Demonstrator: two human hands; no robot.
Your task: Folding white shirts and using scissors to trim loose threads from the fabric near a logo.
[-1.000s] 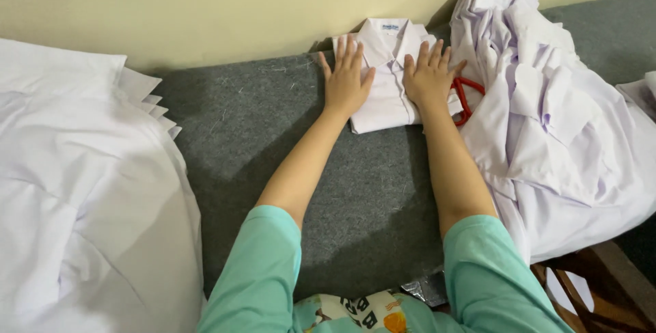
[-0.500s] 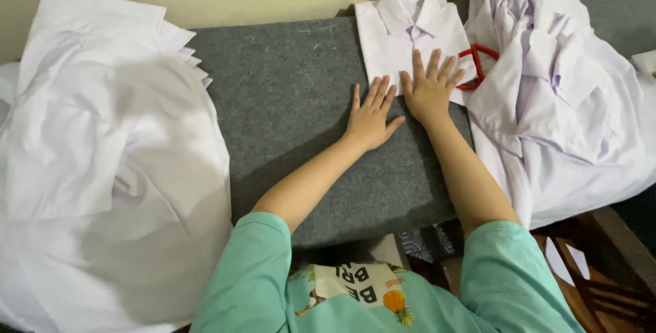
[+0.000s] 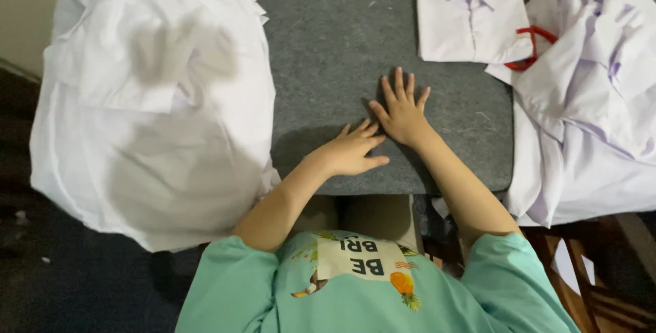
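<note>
Your left grip (image 3: pixel 352 152) and right grip (image 3: pixel 402 111) are both released, palms flat and fingers spread on the grey felt table (image 3: pixel 328 53), holding nothing. The folded white shirt (image 3: pixel 471 15) sits further up the table, apart from your right fingertips, near the back edge. A messy shirt pile (image 3: pixel 588 94) lies right of it, a stack of white shirts (image 3: pixel 157 101) on the left.

both hands — left hand (image 3: pixel 352 154), right hand (image 3: pixel 403 114) — lie flat on grey felt board (image 3: pixel 328 46).
</note>
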